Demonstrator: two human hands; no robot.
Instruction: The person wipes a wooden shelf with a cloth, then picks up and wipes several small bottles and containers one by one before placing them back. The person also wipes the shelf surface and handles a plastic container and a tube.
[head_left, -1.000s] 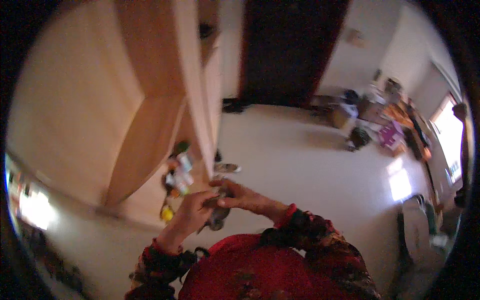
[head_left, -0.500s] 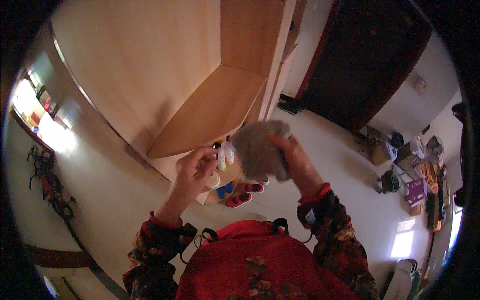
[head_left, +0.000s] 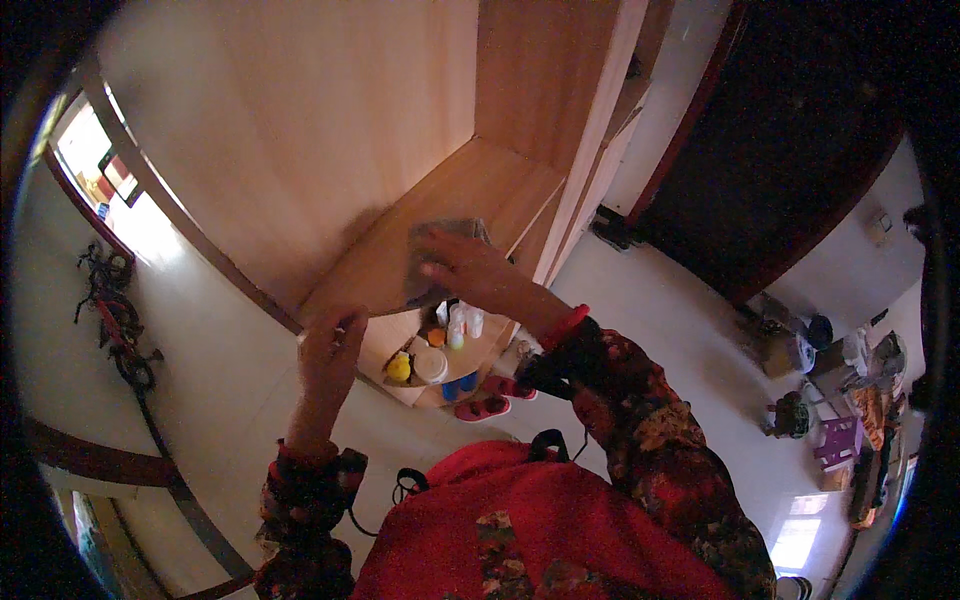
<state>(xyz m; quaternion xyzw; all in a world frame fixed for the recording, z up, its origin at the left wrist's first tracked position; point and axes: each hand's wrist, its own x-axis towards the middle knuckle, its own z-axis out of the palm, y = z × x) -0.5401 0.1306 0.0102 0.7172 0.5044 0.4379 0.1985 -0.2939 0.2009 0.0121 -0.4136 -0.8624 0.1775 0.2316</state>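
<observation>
- Right hand (head_left: 470, 268): laid over a crumpled grey fabric cloth (head_left: 418, 275), thumb set apart from the fingers; whether the cloth is clamped or only pressed cannot be told (fingertips blurred).
- Cloth: seen over the near edge of a light-brown wooden shelf with a curved front (head_left: 385, 272), in the corner of a tall wooden unit.
- Left hand (head_left: 330, 350): held near the shelf's left end, fingers loosely bent and apart, nothing seen in it; contact with the shelf cannot be judged.
- Lower rounded wooden shelf (head_left: 385, 341): occupied by a yellow rounded object (head_left: 399, 366) at left, a white round tub (head_left: 430, 365) just beside it, a small orange item (head_left: 436, 337) farther back, and pale plastic bottles (head_left: 465, 325) to the right.
- Near that shelf's front: blue footwear (head_left: 460, 387) and red shoes with white soles (head_left: 483, 408).
- Far right: a large dark door (head_left: 770, 150), with black shoes (head_left: 612, 235) left of its foot.
- Right side: a purple box-like object (head_left: 838, 442) stood among mixed household goods.
- Far left: a red-and-black bicycle-like object (head_left: 118, 322) on the pale floor.
</observation>
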